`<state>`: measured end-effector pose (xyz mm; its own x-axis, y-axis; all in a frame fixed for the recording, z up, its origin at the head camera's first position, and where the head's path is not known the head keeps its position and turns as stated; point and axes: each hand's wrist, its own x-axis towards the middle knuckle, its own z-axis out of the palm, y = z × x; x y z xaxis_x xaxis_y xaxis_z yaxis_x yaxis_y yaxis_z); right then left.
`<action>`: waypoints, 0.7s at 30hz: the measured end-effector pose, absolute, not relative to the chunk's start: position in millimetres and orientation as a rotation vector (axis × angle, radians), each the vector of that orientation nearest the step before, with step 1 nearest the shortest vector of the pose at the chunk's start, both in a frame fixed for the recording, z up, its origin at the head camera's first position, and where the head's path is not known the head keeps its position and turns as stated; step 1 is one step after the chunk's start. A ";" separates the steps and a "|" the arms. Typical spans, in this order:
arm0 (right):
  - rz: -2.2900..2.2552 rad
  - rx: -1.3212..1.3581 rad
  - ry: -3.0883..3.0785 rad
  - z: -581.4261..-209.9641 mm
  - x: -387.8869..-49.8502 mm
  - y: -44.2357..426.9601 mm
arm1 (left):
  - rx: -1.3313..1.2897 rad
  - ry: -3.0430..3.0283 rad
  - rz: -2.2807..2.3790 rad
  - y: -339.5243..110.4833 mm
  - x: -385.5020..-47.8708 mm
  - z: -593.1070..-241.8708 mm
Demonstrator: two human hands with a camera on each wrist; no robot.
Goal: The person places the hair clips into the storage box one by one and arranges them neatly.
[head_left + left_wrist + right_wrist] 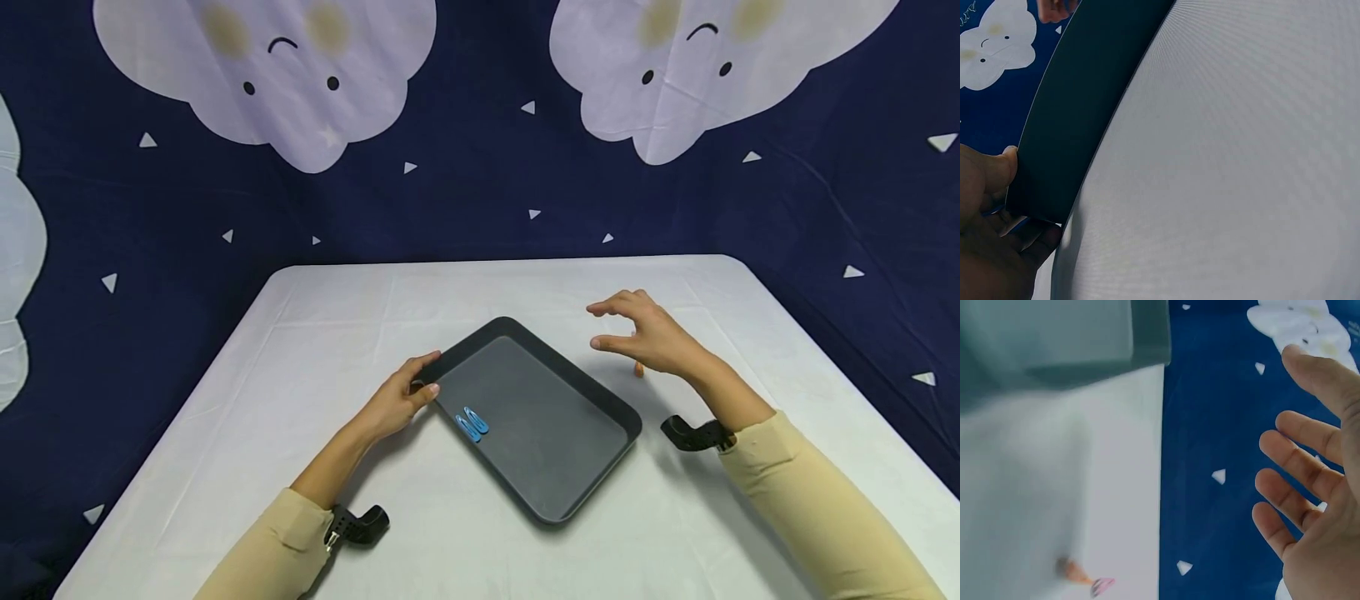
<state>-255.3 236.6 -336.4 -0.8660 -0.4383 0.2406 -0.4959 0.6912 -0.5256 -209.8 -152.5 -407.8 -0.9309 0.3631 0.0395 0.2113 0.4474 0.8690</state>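
Observation:
A dark grey rectangular tray (551, 408) sits turned at an angle on the white table. My left hand (396, 404) grips its left corner, thumb over the rim and the other fingers outside the wall. Two blue snap hair clips (476, 421) lie side by side inside, close to the tray's left edge. Right of the tray, my right hand (654, 335) hovers above the table with fingers spread and nothing between them. Partly hidden under it in the head view is a small orange item (639, 369); the right wrist view shows a pinkish end on it, blurred.
The white table (337, 317) has rounded far corners. Behind it hangs a dark blue cloth (465, 208) with white clouds and small triangles. A black wrist device (360, 525) is on the left arm, another (693, 433) on the right.

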 end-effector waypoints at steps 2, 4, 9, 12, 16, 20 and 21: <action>0.904 0.722 -2.813 -341.9 -254.5 244.3 | 0.509 2.543 1.489 -152.3 -209.7 -407.6; 0.890 0.680 -2.811 -347.4 -253.5 251.5 | 0.514 2.547 1.485 -152.4 -209.7 -407.4; 0.861 0.579 -2.807 -360.1 -250.5 266.9 | 0.513 2.550 1.485 -152.6 -209.9 -407.1; 0.837 0.531 -2.816 -367.3 -249.3 273.9 | 0.519 2.552 1.485 -153.0 -210.6 -407.8; 0.822 0.471 -2.850 -374.8 -248.4 281.2 | 0.535 2.540 1.496 -153.8 -211.8 -409.4; 0.832 0.423 -2.888 -381.4 -249.0 286.6 | 0.540 2.536 1.499 -153.9 -211.9 -409.8; 0.829 0.414 -2.897 -383.3 -249.4 287.8 | 0.540 2.539 1.498 -153.8 -211.7 -409.6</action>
